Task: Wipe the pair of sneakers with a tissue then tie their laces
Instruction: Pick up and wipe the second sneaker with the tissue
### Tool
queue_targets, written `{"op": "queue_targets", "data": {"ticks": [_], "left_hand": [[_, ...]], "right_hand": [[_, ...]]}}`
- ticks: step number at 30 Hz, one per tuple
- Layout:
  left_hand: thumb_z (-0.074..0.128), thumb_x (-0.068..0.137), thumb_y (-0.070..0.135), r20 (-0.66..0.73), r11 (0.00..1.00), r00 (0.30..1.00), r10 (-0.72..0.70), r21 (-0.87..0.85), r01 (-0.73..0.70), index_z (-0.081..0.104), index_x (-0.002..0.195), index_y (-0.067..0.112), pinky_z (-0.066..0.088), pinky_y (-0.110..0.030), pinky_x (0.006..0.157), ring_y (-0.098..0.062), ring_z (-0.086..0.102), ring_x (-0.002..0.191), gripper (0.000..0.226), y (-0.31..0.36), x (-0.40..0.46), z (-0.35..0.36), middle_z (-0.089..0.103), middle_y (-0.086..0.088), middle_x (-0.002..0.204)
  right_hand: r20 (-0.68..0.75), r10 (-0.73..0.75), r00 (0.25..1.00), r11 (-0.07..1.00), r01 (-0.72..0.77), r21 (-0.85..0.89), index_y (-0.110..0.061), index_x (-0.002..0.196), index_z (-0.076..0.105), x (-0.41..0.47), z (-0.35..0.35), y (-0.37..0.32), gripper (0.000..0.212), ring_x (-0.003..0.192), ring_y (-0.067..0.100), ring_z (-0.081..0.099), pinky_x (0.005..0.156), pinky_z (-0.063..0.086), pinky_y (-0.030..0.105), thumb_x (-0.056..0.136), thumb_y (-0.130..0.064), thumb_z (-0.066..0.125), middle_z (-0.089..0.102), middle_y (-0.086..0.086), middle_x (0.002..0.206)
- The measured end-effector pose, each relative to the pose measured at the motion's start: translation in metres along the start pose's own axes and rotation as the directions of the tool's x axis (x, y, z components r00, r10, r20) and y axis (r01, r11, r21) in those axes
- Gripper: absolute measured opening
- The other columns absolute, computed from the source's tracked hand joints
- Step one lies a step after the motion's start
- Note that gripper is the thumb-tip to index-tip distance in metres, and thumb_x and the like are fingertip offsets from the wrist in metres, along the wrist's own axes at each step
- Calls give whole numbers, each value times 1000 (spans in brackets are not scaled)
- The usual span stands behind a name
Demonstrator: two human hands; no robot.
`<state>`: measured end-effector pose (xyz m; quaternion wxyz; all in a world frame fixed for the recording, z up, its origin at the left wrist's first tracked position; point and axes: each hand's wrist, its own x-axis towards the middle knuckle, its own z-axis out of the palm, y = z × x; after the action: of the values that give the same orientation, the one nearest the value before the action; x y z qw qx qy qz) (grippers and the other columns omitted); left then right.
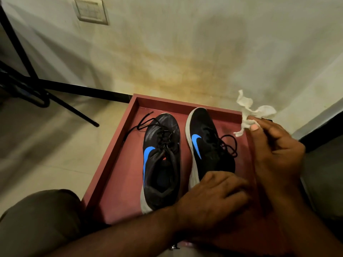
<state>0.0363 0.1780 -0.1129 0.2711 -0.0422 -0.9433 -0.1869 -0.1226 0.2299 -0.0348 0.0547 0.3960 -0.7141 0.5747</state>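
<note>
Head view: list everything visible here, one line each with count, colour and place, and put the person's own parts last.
sneakers: 2, black with blue logos and white soles, side by side in the tray; left one, right one, laces untied
tray: 1, dark red, on the floor by the wall
tissue: 1, white, crumpled, above the tray's right rim
wall plate: 1, cream, upper left wall
metal legs: black, left, on the floor
knee: 1, olive trousers, lower left
left hand: rests on the right sneaker's heel
right hand: pinches the tissue
</note>
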Motion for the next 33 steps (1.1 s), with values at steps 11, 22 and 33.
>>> {"op": "queue_targets", "data": {"ticks": [11,22,33], "left_hand": [[66,94,12,76,902,948,-308,-293,316,73,105,14,59,-35,68,-15,72,82,13,-10,16,-103,74,1,93],[62,94,34,465,536,409,-785,180,825,43,152,24,49,-33,107,-18,50,132,61,-68,3,-146,47,1,149],[59,88,7,362,490,405,-840,187,851,60,120,27,61,-31,75,-18,69,96,38,-78,-2,-158,67,0,118]], "right_hand": [[592,-74,803,997,54,51,-23,104,81,-20,11,4,31,106,5,72,85,60,25,94,-49,67,75,-15,110],[495,60,867,919,146,-367,-12,115,79,-15,26,11,35,116,26,69,98,47,28,82,-19,87,72,4,131],[451,-356,819,913,408,-19,-5,106,81,-33,26,-13,18,105,14,70,94,53,17,92,-15,75,75,8,115]]}}
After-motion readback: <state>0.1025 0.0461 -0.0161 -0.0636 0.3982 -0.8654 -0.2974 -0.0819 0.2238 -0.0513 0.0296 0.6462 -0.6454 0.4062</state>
